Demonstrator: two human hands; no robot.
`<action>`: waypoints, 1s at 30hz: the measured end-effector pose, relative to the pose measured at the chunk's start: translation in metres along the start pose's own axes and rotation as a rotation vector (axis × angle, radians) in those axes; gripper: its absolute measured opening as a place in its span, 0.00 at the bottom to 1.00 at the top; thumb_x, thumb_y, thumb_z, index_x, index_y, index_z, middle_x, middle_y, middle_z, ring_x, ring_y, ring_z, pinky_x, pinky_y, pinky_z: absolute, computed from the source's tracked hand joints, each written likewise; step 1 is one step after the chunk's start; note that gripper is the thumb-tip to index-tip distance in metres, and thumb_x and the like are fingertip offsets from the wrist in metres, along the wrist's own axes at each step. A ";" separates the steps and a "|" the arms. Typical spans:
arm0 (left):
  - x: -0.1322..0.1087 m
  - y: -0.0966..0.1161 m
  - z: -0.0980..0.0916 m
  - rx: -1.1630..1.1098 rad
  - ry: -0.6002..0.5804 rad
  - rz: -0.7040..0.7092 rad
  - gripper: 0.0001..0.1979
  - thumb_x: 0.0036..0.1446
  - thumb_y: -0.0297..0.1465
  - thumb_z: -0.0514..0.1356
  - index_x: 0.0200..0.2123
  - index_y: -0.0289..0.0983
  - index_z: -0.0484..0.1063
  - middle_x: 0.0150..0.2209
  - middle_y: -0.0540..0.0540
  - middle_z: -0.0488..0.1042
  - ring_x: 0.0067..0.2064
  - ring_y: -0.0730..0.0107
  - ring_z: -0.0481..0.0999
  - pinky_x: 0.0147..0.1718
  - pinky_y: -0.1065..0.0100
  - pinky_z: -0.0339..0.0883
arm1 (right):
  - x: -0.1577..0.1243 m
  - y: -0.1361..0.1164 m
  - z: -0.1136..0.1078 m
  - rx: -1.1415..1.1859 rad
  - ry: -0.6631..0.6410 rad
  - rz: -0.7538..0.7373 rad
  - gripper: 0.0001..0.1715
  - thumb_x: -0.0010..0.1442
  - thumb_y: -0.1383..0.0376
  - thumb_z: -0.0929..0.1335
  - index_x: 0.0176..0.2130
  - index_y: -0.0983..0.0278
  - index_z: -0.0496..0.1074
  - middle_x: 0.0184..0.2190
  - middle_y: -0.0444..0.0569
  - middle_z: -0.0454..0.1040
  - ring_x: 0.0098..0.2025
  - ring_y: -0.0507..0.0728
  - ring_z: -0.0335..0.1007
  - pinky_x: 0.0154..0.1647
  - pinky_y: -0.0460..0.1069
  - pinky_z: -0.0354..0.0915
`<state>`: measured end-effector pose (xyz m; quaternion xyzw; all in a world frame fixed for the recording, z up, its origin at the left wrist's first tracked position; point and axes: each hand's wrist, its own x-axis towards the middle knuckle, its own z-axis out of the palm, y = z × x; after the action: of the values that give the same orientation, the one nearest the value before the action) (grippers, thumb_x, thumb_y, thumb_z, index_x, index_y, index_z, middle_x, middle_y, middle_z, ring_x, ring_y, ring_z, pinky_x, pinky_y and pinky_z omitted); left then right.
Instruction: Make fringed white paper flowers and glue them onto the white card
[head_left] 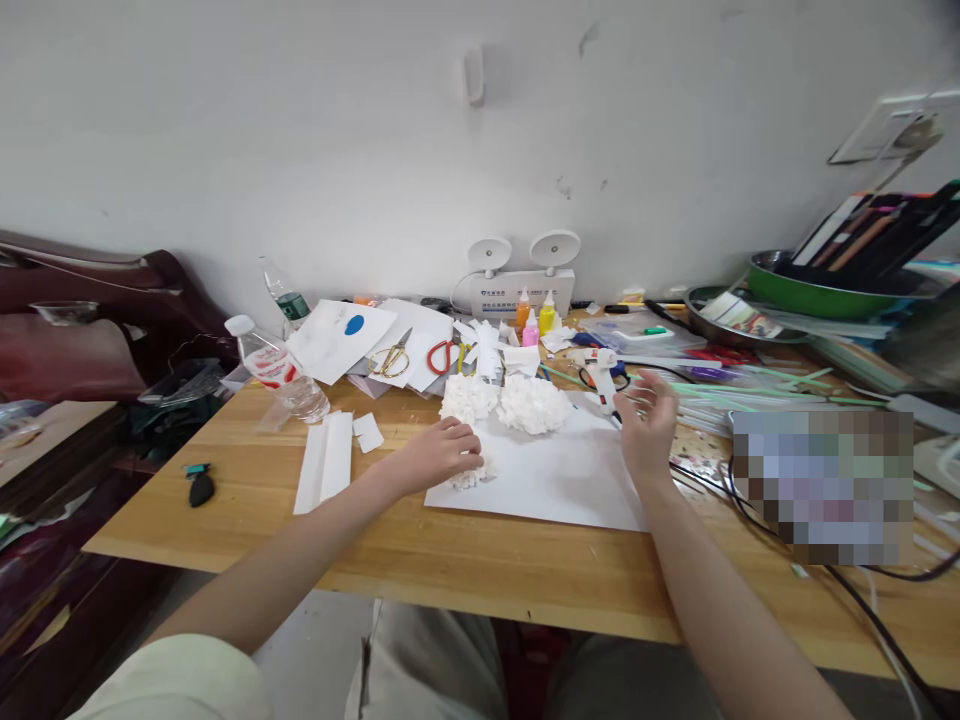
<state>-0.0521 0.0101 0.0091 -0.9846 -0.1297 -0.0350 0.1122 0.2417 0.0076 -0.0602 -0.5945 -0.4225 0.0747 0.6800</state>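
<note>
While the left hand [439,452] presses closed on a fluffy white paper clump [471,477] on the white sheet [555,470], the right hand [646,425] hovers open, empty, near the glue gun [602,377]; two more clumps [502,402] sit behind.

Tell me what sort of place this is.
Probably a home craft desk. The wooden table is crowded with a glue gun, scissors and small paint bottles. The left hand rests on a white fluffy piece on a white sheet.
</note>
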 end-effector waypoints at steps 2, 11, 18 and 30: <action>0.003 0.001 0.001 0.009 0.002 0.001 0.09 0.58 0.25 0.48 0.34 0.37 0.67 0.35 0.47 0.70 0.38 0.70 0.63 0.39 0.66 0.55 | 0.000 0.000 0.000 0.005 -0.005 -0.008 0.24 0.48 0.63 0.67 0.46 0.60 0.64 0.41 0.49 0.62 0.38 0.54 0.61 0.39 0.52 0.61; 0.011 0.003 0.000 0.040 -0.058 -0.018 0.08 0.58 0.25 0.49 0.33 0.36 0.67 0.34 0.47 0.70 0.37 0.69 0.63 0.38 0.66 0.53 | 0.001 -0.001 -0.001 0.014 -0.036 -0.021 0.23 0.48 0.62 0.66 0.46 0.61 0.64 0.41 0.49 0.62 0.39 0.55 0.62 0.40 0.53 0.61; 0.019 0.005 0.001 0.101 -0.088 -0.024 0.07 0.55 0.23 0.51 0.29 0.35 0.67 0.29 0.45 0.69 0.35 0.67 0.63 0.35 0.65 0.53 | 0.001 -0.004 -0.001 0.035 -0.051 -0.006 0.22 0.49 0.62 0.65 0.45 0.60 0.64 0.42 0.49 0.62 0.39 0.54 0.62 0.40 0.53 0.60; 0.032 0.008 0.001 0.149 -0.121 -0.004 0.06 0.51 0.20 0.54 0.25 0.35 0.66 0.27 0.46 0.69 0.34 0.66 0.65 0.33 0.65 0.52 | 0.000 -0.009 -0.002 0.060 -0.086 -0.012 0.20 0.49 0.62 0.65 0.43 0.61 0.66 0.41 0.49 0.62 0.38 0.54 0.62 0.39 0.52 0.61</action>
<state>-0.0195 0.0103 0.0098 -0.9736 -0.1406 0.0340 0.1768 0.2392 0.0039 -0.0516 -0.5676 -0.4527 0.1086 0.6791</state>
